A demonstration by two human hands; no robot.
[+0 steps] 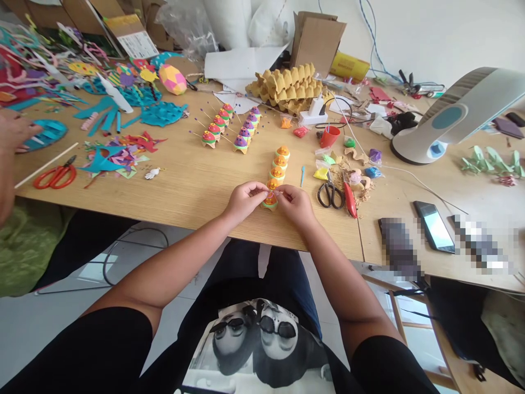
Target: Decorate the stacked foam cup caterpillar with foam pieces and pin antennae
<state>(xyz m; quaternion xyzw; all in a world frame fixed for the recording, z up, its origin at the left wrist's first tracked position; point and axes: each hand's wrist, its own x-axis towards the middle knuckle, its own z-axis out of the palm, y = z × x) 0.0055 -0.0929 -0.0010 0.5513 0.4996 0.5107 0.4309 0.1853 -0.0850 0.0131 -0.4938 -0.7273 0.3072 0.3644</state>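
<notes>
My left hand (pixel 244 198) and my right hand (pixel 296 203) meet near the front edge of the wooden table (pixel 188 189). Both are closed in a pinch on a small orange and yellow craft cup (pixel 269 201) that rests on the table between them. Just behind it, a short row of similar orange-topped cups (pixel 279 163) runs away from me. Further back stand two rows of coloured cups with pins (pixel 230 127).
Black scissors (pixel 330 195) and a red tool (pixel 350 199) lie right of my hands, a phone (pixel 434 226) further right. Red scissors (pixel 55 176) and paper scraps (pixel 117 154) lie left. Another person's hand (pixel 14 131) is at the left edge. A white fan (pixel 455 115) stands back right.
</notes>
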